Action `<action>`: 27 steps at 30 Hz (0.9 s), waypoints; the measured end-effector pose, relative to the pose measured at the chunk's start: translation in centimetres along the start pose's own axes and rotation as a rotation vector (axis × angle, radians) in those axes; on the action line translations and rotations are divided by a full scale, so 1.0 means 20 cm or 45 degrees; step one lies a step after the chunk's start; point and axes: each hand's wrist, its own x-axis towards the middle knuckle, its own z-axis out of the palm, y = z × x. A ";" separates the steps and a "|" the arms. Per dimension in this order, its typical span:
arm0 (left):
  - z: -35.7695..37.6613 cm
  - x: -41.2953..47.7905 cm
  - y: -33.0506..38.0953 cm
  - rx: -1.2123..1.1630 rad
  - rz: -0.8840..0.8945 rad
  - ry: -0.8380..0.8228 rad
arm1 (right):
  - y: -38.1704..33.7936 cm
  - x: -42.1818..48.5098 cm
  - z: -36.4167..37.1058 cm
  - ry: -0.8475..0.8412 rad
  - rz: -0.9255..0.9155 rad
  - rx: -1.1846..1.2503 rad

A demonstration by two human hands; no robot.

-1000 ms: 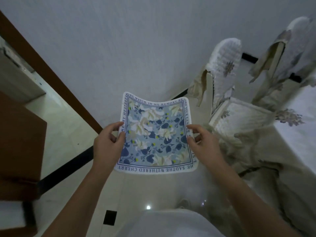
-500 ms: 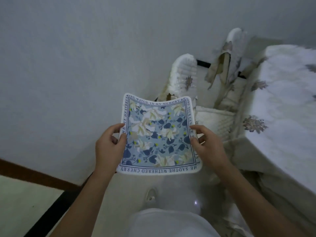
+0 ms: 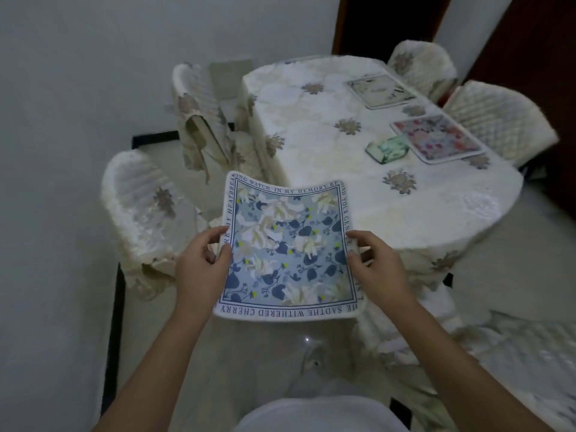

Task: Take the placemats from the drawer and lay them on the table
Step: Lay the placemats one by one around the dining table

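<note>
I hold a blue floral placemat (image 3: pixel 288 251) with a lettered white border in the air, just short of the near end of the table (image 3: pixel 367 194). My left hand (image 3: pixel 202 269) pinches its left edge and my right hand (image 3: pixel 377 266) pinches its right edge. The mat sags a little between them. The table wears a cream cloth with flower motifs. A pink floral placemat (image 3: pixel 438 137) and a pale placemat (image 3: pixel 381 90) lie along its right side. The drawer is out of view.
A green glass dish (image 3: pixel 388 148) sits on the table beside the pink mat. Covered chairs stand on the left (image 3: pixel 146 210) (image 3: pixel 199 98), on the right (image 3: pixel 498 120) (image 3: pixel 420 63), and at the lower right (image 3: pixel 530 353). A white wall runs along the left.
My view has swung right from the wall and chairs to take in the whole table with two mats on it. Both hands keep the same hold on the blue mat.
</note>
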 end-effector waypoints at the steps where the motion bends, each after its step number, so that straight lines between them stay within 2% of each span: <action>1: 0.05 0.05 0.01 -0.002 0.016 -0.030 | 0.02 0.03 -0.02 0.043 0.013 -0.015; 7: 0.28 0.33 0.05 0.065 0.058 -0.101 | 0.15 0.28 -0.02 0.120 0.131 0.066; 20: 0.38 0.77 0.04 0.135 -0.150 0.188 | 0.06 1.14 0.24 -0.194 -0.075 0.087; 27: 0.56 1.04 0.05 0.140 -0.154 0.087 | 0.23 1.35 0.21 -0.127 0.021 0.061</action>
